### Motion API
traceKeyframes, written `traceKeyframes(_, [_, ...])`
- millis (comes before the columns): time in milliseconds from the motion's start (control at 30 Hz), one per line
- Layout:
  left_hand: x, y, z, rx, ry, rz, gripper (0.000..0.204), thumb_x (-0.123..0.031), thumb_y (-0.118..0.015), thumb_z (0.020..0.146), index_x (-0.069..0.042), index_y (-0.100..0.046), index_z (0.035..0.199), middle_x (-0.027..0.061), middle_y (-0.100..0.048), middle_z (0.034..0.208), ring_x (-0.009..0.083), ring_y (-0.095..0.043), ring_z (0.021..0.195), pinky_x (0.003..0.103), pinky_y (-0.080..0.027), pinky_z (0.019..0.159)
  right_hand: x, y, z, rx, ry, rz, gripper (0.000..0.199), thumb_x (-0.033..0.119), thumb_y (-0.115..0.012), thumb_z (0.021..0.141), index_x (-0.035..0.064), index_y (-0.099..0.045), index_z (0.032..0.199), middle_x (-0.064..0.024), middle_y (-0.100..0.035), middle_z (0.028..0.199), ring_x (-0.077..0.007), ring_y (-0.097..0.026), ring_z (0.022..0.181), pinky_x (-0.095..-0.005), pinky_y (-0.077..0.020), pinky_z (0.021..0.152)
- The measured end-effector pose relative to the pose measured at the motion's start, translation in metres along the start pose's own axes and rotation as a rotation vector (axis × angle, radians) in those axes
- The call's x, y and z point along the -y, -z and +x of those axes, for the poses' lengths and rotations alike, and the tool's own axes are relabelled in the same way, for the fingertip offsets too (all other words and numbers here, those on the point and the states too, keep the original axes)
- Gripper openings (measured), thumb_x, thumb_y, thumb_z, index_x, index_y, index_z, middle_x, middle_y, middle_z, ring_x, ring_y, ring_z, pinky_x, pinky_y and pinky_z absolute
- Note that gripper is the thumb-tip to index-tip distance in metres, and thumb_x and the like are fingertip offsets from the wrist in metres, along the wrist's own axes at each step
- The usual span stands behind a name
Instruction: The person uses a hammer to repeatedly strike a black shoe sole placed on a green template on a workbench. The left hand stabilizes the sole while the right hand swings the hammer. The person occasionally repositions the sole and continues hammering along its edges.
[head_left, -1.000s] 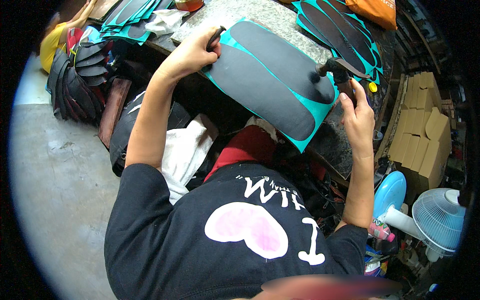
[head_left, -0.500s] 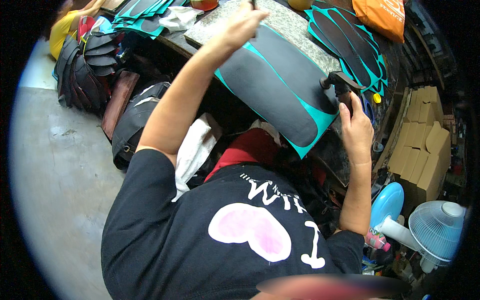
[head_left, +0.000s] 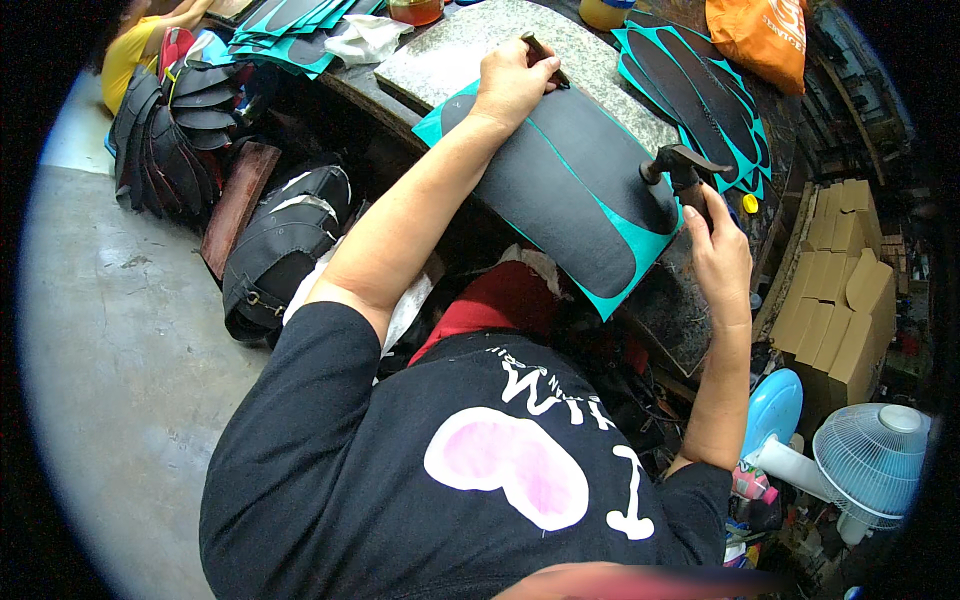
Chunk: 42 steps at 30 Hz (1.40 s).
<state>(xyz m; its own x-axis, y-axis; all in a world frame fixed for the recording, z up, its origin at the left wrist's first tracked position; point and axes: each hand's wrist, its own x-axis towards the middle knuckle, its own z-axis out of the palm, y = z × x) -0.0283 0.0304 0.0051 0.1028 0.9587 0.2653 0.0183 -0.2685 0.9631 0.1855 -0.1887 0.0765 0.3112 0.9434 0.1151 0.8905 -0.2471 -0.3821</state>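
Observation:
My left hand [head_left: 511, 84] is closed around a short dark rod-like tool [head_left: 537, 46], perhaps a punch. Its lower end meets the far edge area of a sheet [head_left: 585, 170] with black oval shapes on turquoise. This sheet lies partly on a speckled stone slab [head_left: 445, 50] and reaches over the table's near edge. A hammer [head_left: 686, 160] with a dark head is gripped in my right hand [head_left: 722, 260], above the sheet's right end. The hammer head is apart from the rod-like tool.
More turquoise-and-black sheets [head_left: 690, 95] lie at the right, others [head_left: 285, 35] at the far left. Nearby are an orange bag [head_left: 755, 45], a jar [head_left: 606, 12], a yellow cap [head_left: 750, 204], cardboard boxes [head_left: 835, 300], a fan [head_left: 870, 465] and a black bag [head_left: 285, 250]. Someone in yellow [head_left: 125, 65] sits far left.
My left hand has come down and nearer with the rod-like tool, onto the sheet. The sheet's left end shows more. My right hand with the hammer has hardly moved.

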Motion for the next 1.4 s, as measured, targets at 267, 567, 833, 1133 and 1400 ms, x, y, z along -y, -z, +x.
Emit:
traceKeyframes(267, [-0.012, -0.005, -0.011, 0.058, -0.521, 0.582, 0.018, -0.017, -0.068, 0.087, -0.004, -0.066, 0.099, 0.0164, -0.070, 0.084, 0.0273, -0.071, 0.074, 0.035, -0.056, 0.069, 0.062, 0.030, 0.028, -0.403, 0.495, 0.578, 0.040, 0.017, -0.058, 0.098, 0.0049, -0.052, 0.136, -0.0035, -0.061, 0.081, -0.0033, -0.052, 0.062, -0.0191, -0.0452, 0.053])
traceKeyframes(567, [-0.007, -0.005, -0.004, -0.010, 0.057, -0.121, 0.013, -0.010, -0.065, 0.088, 0.002, -0.067, 0.088, 0.0122, -0.071, 0.081, 0.0156, -0.071, 0.070, 0.028, -0.056, 0.058, 0.037, -0.023, 0.042, -0.293, 0.188, 0.101, 0.041, 0.038, -0.060, 0.093, 0.0153, -0.058, 0.127, -0.0184, -0.069, 0.099, -0.0369, -0.068, 0.090, -0.0419, -0.0537, 0.074])
traceKeyframes(833, [-0.007, -0.011, -0.010, 0.065, -0.461, 0.476, 0.018, -0.017, -0.068, 0.087, -0.002, -0.065, 0.095, 0.0146, -0.071, 0.083, 0.0230, -0.071, 0.072, 0.033, -0.056, 0.066, 0.068, 0.013, 0.028, -0.585, 0.513, 0.302, 0.033, 0.027, -0.066, 0.092, 0.0094, -0.062, 0.119, -0.0174, -0.070, 0.096, -0.0323, -0.071, 0.084, -0.0365, -0.0552, 0.070])
traceKeyframes(1133, [-0.002, -0.014, -0.005, 0.065, -0.091, 0.076, 0.015, -0.009, -0.063, 0.090, 0.003, -0.064, 0.099, 0.0113, -0.071, 0.084, 0.0166, -0.070, 0.072, 0.029, -0.058, 0.064, 0.033, -0.016, 0.032, -0.391, 0.340, 0.047, 0.039, 0.034, -0.063, 0.092, 0.0134, -0.060, 0.125, -0.0153, -0.069, 0.102, -0.0342, -0.069, 0.088, -0.0403, -0.0547, 0.071])
traceKeyframes(1400, [0.008, -0.014, -0.001, 0.059, 0.040, -0.297, 0.015, -0.009, -0.065, 0.088, 0.003, -0.064, 0.096, 0.0125, -0.070, 0.082, 0.0168, -0.070, 0.068, 0.028, -0.058, 0.062, 0.051, 0.025, 0.024, -0.552, 0.448, 0.274, 0.038, 0.031, -0.067, 0.091, 0.0092, -0.063, 0.122, -0.0157, -0.071, 0.093, -0.0268, -0.072, 0.081, -0.0345, -0.0551, 0.068])
